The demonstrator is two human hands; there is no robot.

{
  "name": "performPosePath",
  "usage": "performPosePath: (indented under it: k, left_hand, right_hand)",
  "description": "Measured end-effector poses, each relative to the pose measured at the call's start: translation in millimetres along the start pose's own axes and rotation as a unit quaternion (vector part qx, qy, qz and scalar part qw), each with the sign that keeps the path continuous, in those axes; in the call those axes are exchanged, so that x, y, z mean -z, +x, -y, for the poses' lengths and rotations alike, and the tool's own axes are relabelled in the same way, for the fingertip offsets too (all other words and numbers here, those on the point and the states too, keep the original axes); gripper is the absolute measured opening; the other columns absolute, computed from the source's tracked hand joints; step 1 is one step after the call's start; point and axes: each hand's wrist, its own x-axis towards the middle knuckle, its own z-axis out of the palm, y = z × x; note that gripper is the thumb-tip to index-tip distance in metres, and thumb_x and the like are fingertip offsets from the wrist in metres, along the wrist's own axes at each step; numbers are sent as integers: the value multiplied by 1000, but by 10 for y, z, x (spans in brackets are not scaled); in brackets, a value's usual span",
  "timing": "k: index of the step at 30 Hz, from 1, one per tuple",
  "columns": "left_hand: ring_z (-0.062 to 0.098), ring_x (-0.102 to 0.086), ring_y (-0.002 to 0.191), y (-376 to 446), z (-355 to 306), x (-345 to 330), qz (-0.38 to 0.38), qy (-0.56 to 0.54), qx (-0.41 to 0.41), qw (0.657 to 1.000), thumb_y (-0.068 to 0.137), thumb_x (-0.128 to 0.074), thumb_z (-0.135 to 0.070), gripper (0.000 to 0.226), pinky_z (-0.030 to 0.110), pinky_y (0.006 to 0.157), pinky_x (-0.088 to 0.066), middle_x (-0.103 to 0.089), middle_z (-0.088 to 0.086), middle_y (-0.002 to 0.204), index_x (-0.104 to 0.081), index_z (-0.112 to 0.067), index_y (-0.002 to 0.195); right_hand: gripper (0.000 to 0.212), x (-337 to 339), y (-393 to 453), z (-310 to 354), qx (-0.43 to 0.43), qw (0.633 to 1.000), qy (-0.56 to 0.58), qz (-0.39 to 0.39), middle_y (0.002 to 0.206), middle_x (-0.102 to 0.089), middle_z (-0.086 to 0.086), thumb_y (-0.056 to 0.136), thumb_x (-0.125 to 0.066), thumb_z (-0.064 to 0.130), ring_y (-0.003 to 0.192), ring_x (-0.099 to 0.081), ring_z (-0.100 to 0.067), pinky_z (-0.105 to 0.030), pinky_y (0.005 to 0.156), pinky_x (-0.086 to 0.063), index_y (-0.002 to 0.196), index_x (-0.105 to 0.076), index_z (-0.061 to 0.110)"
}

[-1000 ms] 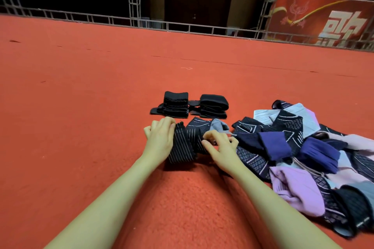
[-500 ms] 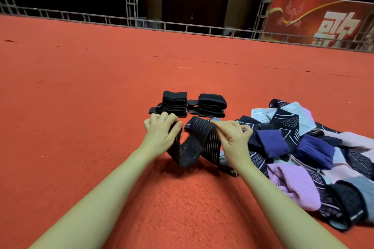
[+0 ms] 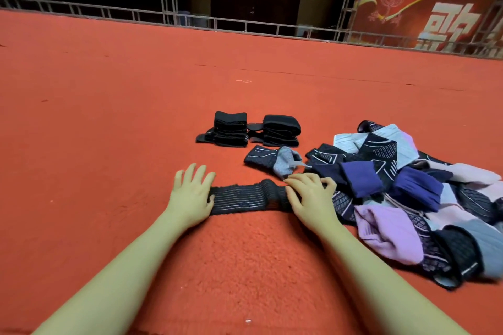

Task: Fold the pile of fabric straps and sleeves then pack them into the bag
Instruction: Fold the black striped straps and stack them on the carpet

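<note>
A dark grey ribbed elastic strap with thin pale stripes point(image 3: 246, 198) is laid out flat and crosswise on the red carpet floor point(image 3: 109, 117), close in front of the person, apparently so that its full length can be smoothed before it is folded. Its left end is pinned under the left hand point(image 3: 190, 194), whose fingers are spread wide and straight, flat on strap and carpet. Its right end, where the fabric is bunched into a ridge, is pressed by the right hand point(image 3: 307, 198); those fingers are bent and rest on the cloth, though whether anything is pinched beneath them cannot be told. The strap is thus held taut between two anchors, which would keep the elastic from curling back. Just beyond it, two stacks of folded black straps point(image 3: 247, 130) are set side by side, presumably as finished work kept apart. The unsorted heap of purple, lilac, grey and patterned navy sleeves point(image 3: 408, 193) lies toward the right of the carpet, touching the right hand, within easy reach. No bag is visible.
</note>
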Motion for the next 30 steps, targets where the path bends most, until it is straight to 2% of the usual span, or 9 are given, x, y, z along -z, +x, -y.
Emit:
performPosePath:
  k: [4, 10, 14, 16, 19, 23, 26, 28, 30]
  left_hand:
    - [42, -45, 127, -157, -24, 37, 55, 20, 65, 996, 73, -73, -18, 47, 55, 104, -24, -53, 19, 135, -65, -8, 118]
    - [44, -46, 126, -244, 10, 65, -119, 48, 79, 989, 81, -40, -5, 60, 53, 101, -23, -46, 19, 142, -53, -23, 136]
    - [46, -42, 127, -292, 58, 89, -110, -1, 145, 983, 77, -76, -18, 81, 56, 99, -28, -37, 20, 148, -31, -32, 143]
    - [47, -45, 124, -318, 107, 97, -100, -7, 167, 981, 74, -79, -30, 86, 58, 97, -34, -39, 22, 146, -28, -31, 144]
    - [48, -43, 125, -348, 181, 59, -91, 1, 173, 981, 69, -82, -14, 93, 58, 98, -32, -39, 22, 146, -31, -30, 146]
    - [47, -40, 129, -351, 184, 67, -72, -6, 169, 983, 68, -80, -4, 81, 58, 100, -31, -40, 20, 146, -47, -22, 140]
    - [43, -47, 125, -310, 103, 103, -84, -31, 118, 989, 74, -77, -17, 60, 58, 97, -38, -48, 20, 140, -58, -14, 131]
    - [41, -50, 123, -270, -28, 130, -75, -43, 94, 992, 83, -59, -31, 49, 57, 96, -42, -51, 19, 138, -59, -15, 130]
    - [39, -53, 121, -224, -185, 168, -23, -77, 82, 993, 85, -39, -42, 55, 55, 95, -43, -53, 18, 136, -60, -16, 130]
  right_hand:
    - [49, -103, -57, 10, -31, 994, -85, 59, 108, -68, 5, 78, -40, 56, 100, -60, -25, -36, 82, -20, 90, -72, 21]
    - [51, -111, -169, -76, -26, 985, -135, 105, 110, -69, -5, 75, -43, 57, 101, -63, -29, -39, 85, -23, 86, -71, 16]
    - [53, -121, -154, -116, -11, 984, -143, 105, 111, -68, -4, 74, -49, 58, 100, -63, -29, -38, 81, -23, 94, -70, 13]
    - [55, -137, -146, -113, -21, 985, -135, 102, 115, -66, -5, 79, -47, 57, 101, -61, -29, -37, 81, -22, 101, -69, 12]
    - [44, -182, -136, -77, -82, 987, -111, 80, 125, -60, -11, 89, -60, 41, 111, -56, -32, -42, 88, -23, 114, -64, 5]
    - [51, -242, -156, -20, -108, 986, -107, 64, 121, -61, -18, 77, -77, 30, 106, -58, -35, -49, 88, -36, 113, -62, -2]
    - [58, -256, -167, -7, -109, 987, -104, 47, 121, -60, -20, 70, -82, 30, 105, -58, -37, -51, 85, -41, 113, -61, -3]
    - [59, -252, -170, -13, -119, 988, -96, 19, 126, -56, -23, 74, -78, 34, 110, -55, -39, -53, 87, -40, 116, -59, -4]
    - [55, -234, -178, -39, -141, 987, -80, -7, 129, -54, -24, 79, -65, 40, 113, -52, -41, -53, 90, -37, 113, -60, -4]
